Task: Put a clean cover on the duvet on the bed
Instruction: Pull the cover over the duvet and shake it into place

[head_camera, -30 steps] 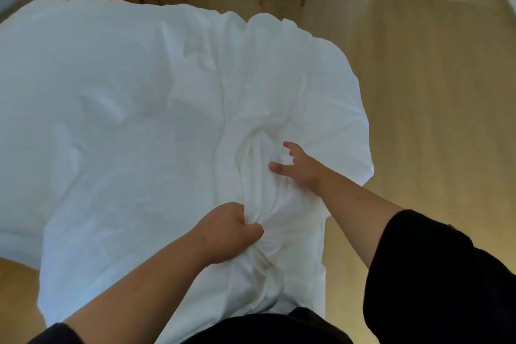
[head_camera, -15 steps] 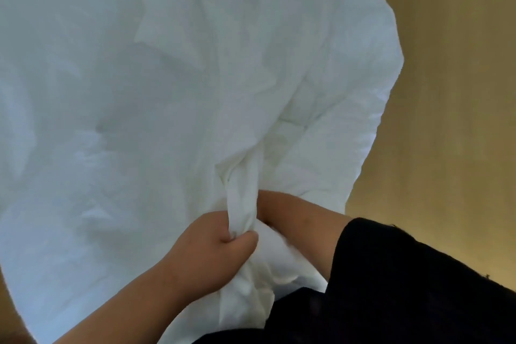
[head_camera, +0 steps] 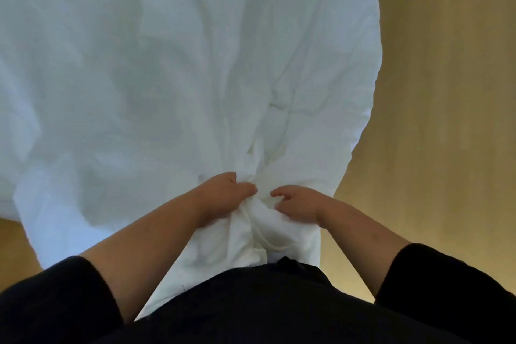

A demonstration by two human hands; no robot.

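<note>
A: Holding what there?

B: Gripping a bunch of the white cover (head_camera: 173, 86) with the left hand (head_camera: 223, 198), fingers curled tight round the cloth. Keeps the bunch from slipping away, probably.

A: And the right hand (head_camera: 297, 208)?

B: Resting on the cloth just beside, fingers bent and digging in. Pinching it or only pressing? Cannot tell.

A: Where is the cover?

B: Spread big and puffy over the bed, one end pulled close to the black top (head_camera: 251, 304). Wood floor (head_camera: 446, 120) on the right.

A: Duvet inside yet?

B: Looks lumpy, so maybe. Hard to say. Probably hunting for a corner or the opening.
</note>
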